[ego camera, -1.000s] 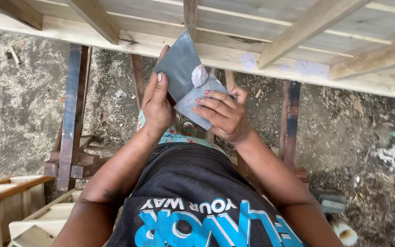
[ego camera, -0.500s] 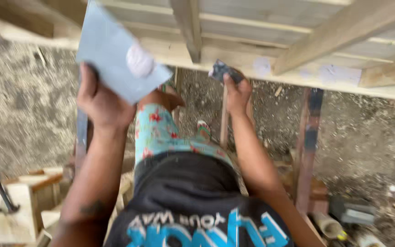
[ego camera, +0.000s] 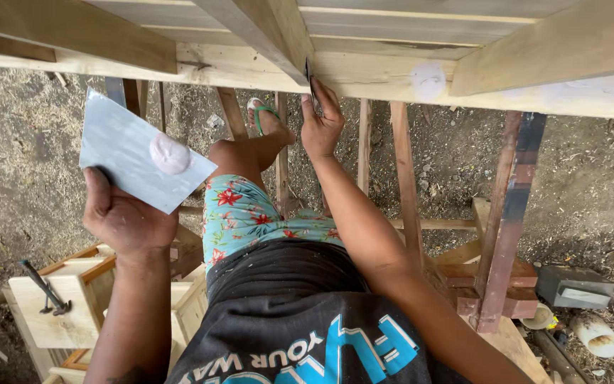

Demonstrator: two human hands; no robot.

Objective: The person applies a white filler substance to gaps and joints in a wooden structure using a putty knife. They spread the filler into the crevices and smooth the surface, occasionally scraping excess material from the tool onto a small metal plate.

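Right hand — fingers pinched on a small dark putty blade, its edge upright against the wooden frame. Left hand — gripping a grey board bearing a putty dab, well apart to the left and lower.

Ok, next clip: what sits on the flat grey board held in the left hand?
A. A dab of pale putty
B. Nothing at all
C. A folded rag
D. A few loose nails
A: a rounded blob of pale putty rests near the middle of the grey board, which the left hand grips by its lower edge.
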